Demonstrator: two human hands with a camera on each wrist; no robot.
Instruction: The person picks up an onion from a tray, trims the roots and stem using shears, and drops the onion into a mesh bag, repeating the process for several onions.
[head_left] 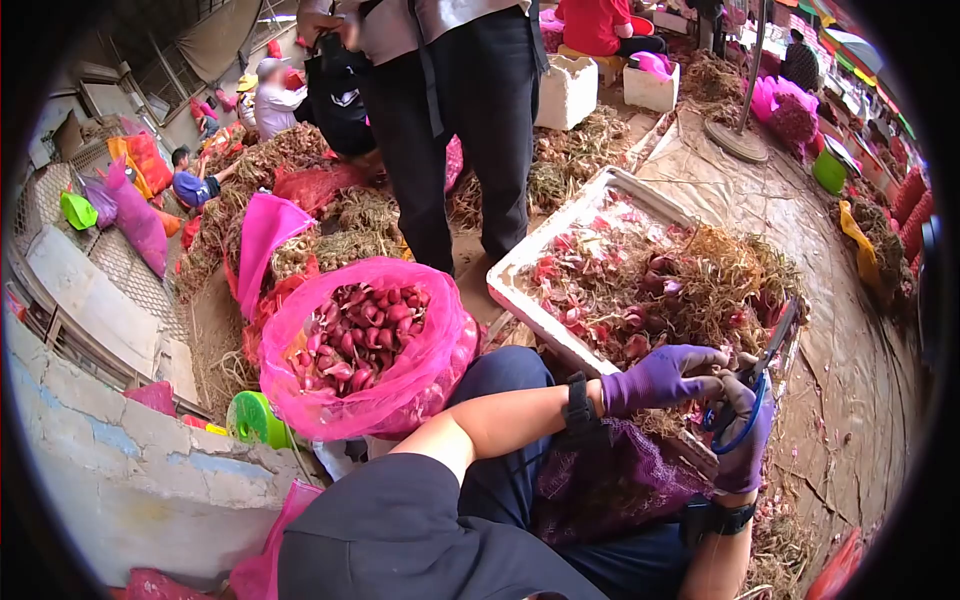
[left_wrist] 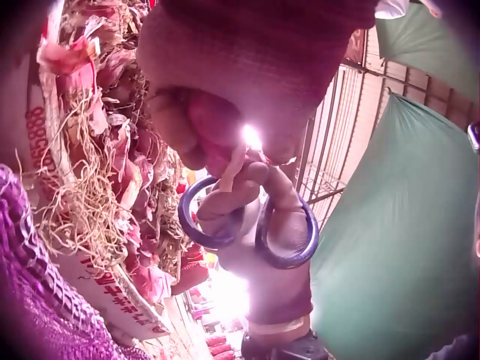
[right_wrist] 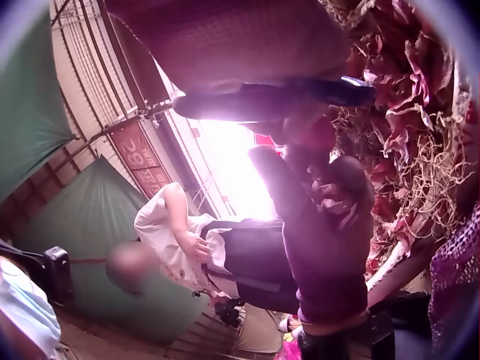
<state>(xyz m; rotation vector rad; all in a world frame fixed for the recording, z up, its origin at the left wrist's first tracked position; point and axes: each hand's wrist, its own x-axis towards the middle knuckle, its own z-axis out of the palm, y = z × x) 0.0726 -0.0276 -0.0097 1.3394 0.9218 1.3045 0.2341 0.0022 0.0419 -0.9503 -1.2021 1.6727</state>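
Note:
Purple gloves cover both hands. My left hand reaches in from the left over the front of the white foam box, its fingers curled on a reddish shallot, partly hidden by the glove. My right hand grips scissors with blue handle loops, a finger and thumb through them in the left wrist view. Their dark blades point away over the box's right edge. The fingertips of both hands meet near the shallot. Dry roots, red skins and shallots fill the box.
Left of the box stands a pink mesh bag full of shallots. A purple net lies over my lap. A person in dark trousers stands just beyond. A concrete wall runs along the left.

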